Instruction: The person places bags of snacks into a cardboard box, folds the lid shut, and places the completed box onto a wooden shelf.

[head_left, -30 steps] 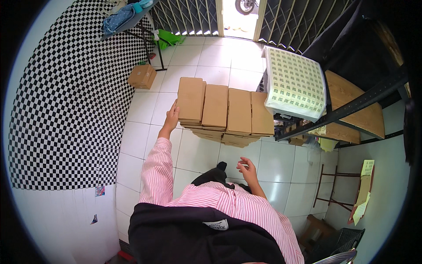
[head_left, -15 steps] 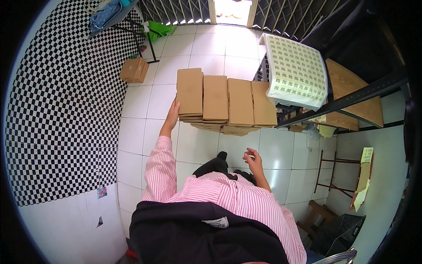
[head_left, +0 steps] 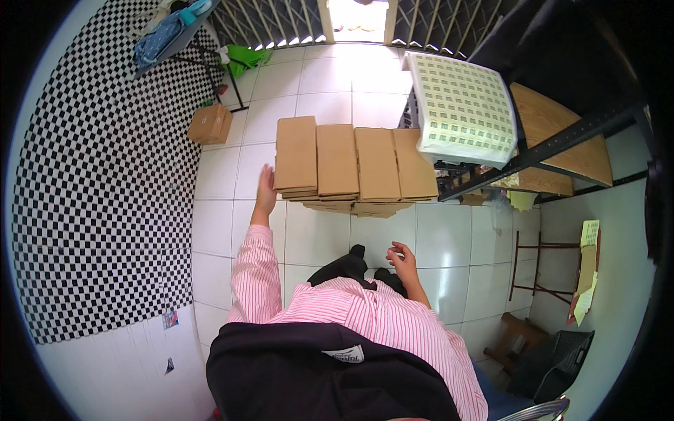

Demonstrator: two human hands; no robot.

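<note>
Several side-by-side piles of folded brown cardboard boxes stand in front of me, their edges nearly meeting. Beside the left edge of the leftmost pile is my left hand, its fingers stretched out straight, with a narrow gap to the cardboard. It holds nothing. My right hand hangs low over the floor in front of my body, fingers loosely bent and apart, with nothing in it. What supports the piles is mostly hidden beneath them.
Right of the piles, a crate under a patterned white cover adjoins a black metal shelf frame. A small carton sits on the floor by the checkered wall. A black crate stands at lower right.
My left hand has come off the leftmost pile's edge and moved slightly left and down. The right hand stays much the same. The whole view has shifted a little.
</note>
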